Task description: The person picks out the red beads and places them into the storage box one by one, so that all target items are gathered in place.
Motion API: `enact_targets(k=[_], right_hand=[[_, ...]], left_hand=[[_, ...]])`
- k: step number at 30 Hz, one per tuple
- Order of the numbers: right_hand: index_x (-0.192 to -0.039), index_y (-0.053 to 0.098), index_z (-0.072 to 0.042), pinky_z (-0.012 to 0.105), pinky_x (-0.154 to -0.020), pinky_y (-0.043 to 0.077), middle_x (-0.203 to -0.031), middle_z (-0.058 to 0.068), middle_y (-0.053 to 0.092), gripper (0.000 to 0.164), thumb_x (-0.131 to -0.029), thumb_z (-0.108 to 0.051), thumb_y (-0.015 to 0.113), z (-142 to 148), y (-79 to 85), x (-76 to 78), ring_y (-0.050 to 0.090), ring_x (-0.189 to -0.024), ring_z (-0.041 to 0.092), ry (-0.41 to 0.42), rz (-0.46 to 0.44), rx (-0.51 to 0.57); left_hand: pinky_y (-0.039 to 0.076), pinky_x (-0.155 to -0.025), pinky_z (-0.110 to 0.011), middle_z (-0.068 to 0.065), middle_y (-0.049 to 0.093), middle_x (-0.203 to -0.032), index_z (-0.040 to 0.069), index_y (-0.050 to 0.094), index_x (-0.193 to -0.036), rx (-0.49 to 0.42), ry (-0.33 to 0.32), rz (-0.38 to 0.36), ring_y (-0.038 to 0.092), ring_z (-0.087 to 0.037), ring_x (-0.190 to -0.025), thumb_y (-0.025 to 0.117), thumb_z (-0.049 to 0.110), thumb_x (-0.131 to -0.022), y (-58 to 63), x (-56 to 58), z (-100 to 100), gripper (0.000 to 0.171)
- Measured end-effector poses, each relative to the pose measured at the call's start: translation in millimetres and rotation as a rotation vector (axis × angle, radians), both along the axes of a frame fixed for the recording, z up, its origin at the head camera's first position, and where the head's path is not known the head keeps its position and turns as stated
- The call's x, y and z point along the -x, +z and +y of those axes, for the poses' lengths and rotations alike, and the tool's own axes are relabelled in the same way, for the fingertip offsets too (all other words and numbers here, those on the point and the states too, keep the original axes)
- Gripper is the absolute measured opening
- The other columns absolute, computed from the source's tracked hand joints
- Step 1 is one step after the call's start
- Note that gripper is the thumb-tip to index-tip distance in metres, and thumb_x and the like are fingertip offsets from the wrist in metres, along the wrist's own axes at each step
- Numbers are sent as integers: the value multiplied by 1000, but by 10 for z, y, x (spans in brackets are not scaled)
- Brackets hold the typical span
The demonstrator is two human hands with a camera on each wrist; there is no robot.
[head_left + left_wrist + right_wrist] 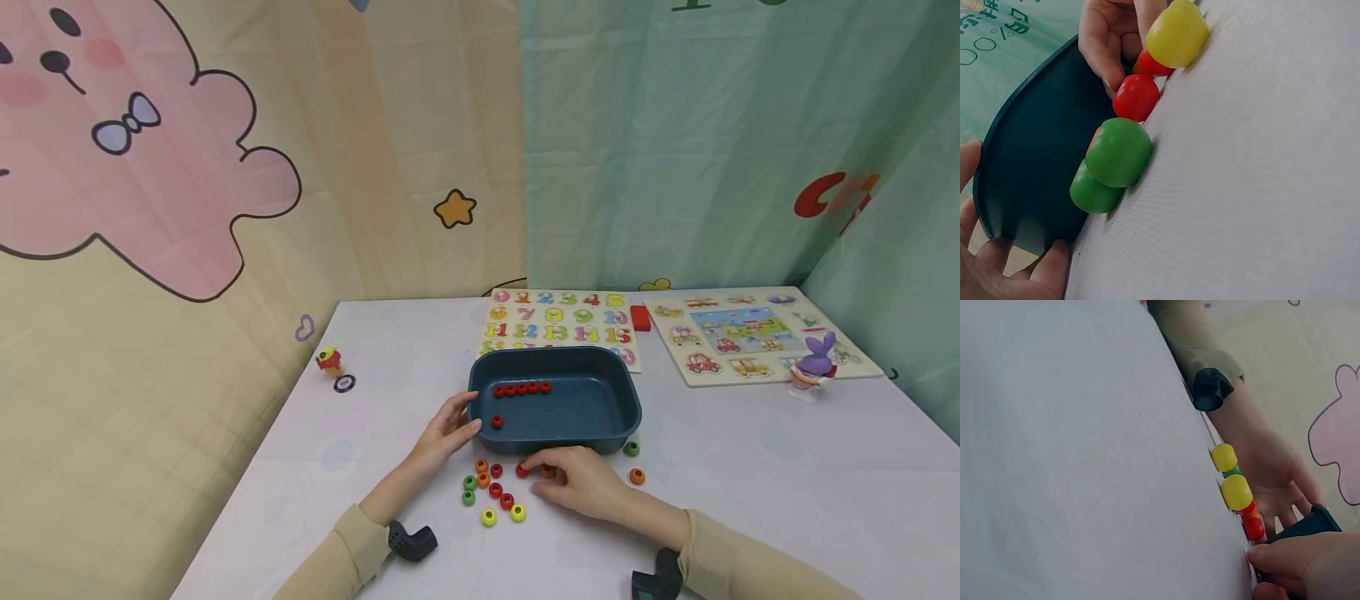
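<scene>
A dark blue rectangular tray (558, 433) holds a row of several red beads (521, 389) and one separate red bead (497, 422). My left hand (448, 427) touches the tray's left side and near-left corner with spread fingers. In front of the tray, my right hand (581, 485) reaches over the table, its index fingertip at a loose red bead (521, 471) and its thumb slightly apart from that bead. Partly beneath this hand shows an orange bead (548, 472). Nearby lie red beads (496, 490), orange beads (483, 480), green beads (1119, 152) and yellow beads (1235, 492).
Right of the tray are a green bead (632, 448) and an orange bead (637, 476). A number board (555, 317) lies behind the tray, beside a red block (641, 317). Farther right are a picture board (697, 329) and a purple-topped figure (816, 358). A small toy (328, 360) stands left.
</scene>
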State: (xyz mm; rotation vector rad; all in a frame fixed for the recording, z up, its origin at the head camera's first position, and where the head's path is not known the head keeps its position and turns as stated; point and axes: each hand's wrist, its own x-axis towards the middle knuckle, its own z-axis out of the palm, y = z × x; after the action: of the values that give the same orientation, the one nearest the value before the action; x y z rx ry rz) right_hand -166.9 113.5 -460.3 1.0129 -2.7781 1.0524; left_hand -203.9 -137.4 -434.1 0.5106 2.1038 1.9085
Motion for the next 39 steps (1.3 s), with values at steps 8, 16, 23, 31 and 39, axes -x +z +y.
enact_targets(k=[8,16,23,31,39], right_hand=[[-97,64,-32,17,-52,39,-81,-21,56,20,-77,-38,67,-27,-40,9,44,-59,0,16,19,36],[-85,65,-32,17,-52,41,-80,-23,59,9,-77,-33,69,-58,-35,-8,47,-61,-1,29,17,58],[-80,63,-32,16,-50,39,-78,-23,58,10,-75,-37,70,-104,-32,-9,45,-58,-2,19,51,74],[-88,63,-29,16,-49,38,-72,-19,54,16,-75,-31,71,-152,-28,-10,43,-56,-1,14,57,73],[-100,66,-24,14,-52,40,-88,-17,61,24,-77,-26,70,-260,7,-21,47,-61,-3,83,106,57]], left_hand=[[30,-98,-42,-7,21,-145,7,28,-137,-2,-9,5,21,-31,-130,52,20,-91,12,-2,-2,54],[30,-98,-43,-8,20,-146,7,28,-137,11,-5,2,21,-31,-130,52,19,-91,20,-12,1,54],[30,-98,-43,-8,20,-146,7,28,-137,18,-3,10,21,-30,-130,52,20,-91,-9,6,-6,54],[31,-98,-43,-1,23,-145,15,32,-136,5,11,5,24,-27,-130,55,26,-89,-227,127,-39,54],[30,-98,-43,-1,23,-145,14,32,-136,-4,8,8,24,-27,-130,55,26,-89,-231,130,-42,54]])
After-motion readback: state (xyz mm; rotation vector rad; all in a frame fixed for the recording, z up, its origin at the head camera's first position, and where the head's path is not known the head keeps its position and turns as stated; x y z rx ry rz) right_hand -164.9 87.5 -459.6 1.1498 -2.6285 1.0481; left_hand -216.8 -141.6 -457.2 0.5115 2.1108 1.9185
